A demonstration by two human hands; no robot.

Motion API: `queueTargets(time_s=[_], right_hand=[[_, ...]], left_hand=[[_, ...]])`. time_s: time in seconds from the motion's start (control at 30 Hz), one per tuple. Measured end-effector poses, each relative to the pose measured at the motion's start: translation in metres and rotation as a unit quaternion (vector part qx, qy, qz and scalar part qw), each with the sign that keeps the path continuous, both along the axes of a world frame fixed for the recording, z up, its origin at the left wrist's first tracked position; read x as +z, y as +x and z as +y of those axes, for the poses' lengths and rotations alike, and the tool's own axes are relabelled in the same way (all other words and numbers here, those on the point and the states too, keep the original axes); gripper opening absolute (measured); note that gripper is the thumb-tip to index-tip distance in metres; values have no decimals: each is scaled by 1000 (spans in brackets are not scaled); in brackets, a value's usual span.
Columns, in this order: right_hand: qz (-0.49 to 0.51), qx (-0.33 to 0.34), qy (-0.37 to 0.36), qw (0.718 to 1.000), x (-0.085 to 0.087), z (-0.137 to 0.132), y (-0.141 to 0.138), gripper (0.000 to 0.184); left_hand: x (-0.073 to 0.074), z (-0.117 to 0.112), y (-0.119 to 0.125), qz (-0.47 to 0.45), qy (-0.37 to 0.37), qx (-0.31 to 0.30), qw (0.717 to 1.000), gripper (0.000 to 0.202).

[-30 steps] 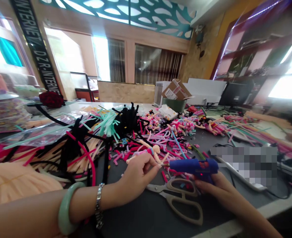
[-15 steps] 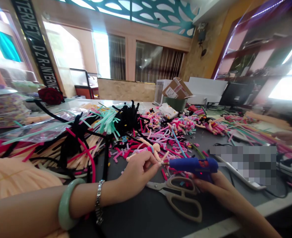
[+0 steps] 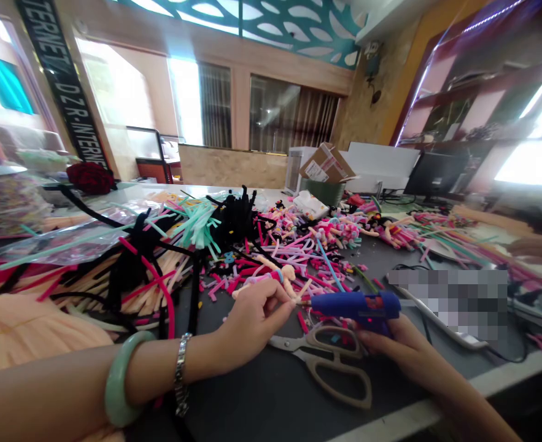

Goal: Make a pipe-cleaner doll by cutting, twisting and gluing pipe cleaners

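Observation:
My left hand [image 3: 256, 316] pinches a small pipe-cleaner doll [image 3: 288, 274] with a pale head and a pink and purple body. Its lower part is hidden by my fingers. In my right hand [image 3: 397, 341] is a blue hot glue gun [image 3: 353, 304] with a small red light showing. The nozzle points left and meets the doll's end at my left fingertips; whether it touches I cannot tell. Scissors [image 3: 339, 362] with beige handles lie on the dark table [image 3: 247, 399] just below the gun.
Cut pink and purple pipe-cleaner pieces [image 3: 271, 245] spread behind my hands. Bundles of black [image 3: 234, 218], mint [image 3: 197, 224] and beige pipe cleaners [image 3: 155, 282] lie left. A blurred-out device [image 3: 450, 307] with cables lies right. Another person's hand [image 3: 538, 252] shows at the far right.
The whole view has shifted slightly. My hands, the doll and the glue gun keep nearly the same pose. The other person's hand at the far right has moved and looks blurred.

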State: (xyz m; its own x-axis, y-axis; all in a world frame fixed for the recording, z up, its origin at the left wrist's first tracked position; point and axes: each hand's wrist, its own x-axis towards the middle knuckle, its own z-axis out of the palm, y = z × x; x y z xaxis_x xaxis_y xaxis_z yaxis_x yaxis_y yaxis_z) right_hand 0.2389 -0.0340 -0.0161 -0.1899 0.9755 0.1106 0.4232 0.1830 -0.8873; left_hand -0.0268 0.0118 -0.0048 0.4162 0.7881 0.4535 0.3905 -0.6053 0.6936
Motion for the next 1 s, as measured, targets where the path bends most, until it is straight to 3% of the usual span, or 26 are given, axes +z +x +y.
queueTargets(time_s=[1.0], right_hand=[[-24, -16, 21, 999, 4, 2, -3, 30]], left_hand=[[0, 1, 0, 7, -2, 8, 1000, 23]])
